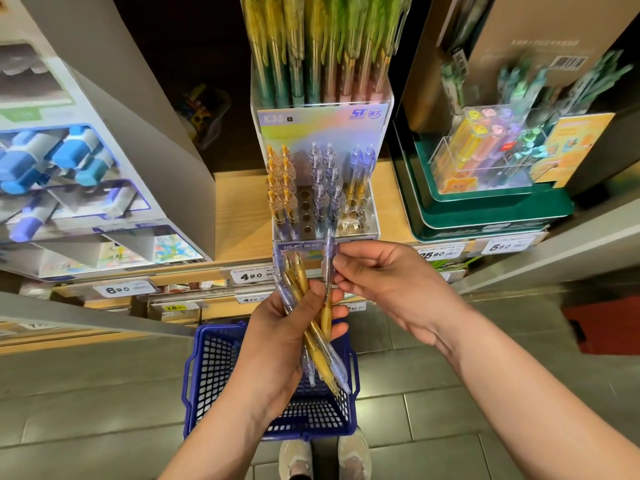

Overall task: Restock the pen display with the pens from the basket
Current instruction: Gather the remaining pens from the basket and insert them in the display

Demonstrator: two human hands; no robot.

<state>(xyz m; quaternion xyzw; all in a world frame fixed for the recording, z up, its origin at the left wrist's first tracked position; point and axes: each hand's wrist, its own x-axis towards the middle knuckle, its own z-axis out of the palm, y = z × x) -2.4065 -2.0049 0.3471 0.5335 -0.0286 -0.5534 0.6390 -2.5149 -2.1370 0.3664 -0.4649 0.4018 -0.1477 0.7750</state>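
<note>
My left hand [280, 334] grips a bundle of pens [311, 327], yellow and clear purple ones, in front of the shelf edge. My right hand [384, 275] pinches one clear purple pen [328, 265] that sticks up from the bundle, its top just below the pen display [375, 216]. The clear display stands on the wooden shelf with rows of yellow, clear and blue pens in it and several bare holes in the middle and at the right. The blue basket [207, 375] sits on the floor below my hands; no pens show inside it.
A grey box display of blue-capped items [69, 168] stands left of the pen display. A green tray with a clear box of coloured pens [485, 168] stands to the right. Price tags [251, 276] line the shelf edge. My shoes [325, 455] are behind the basket.
</note>
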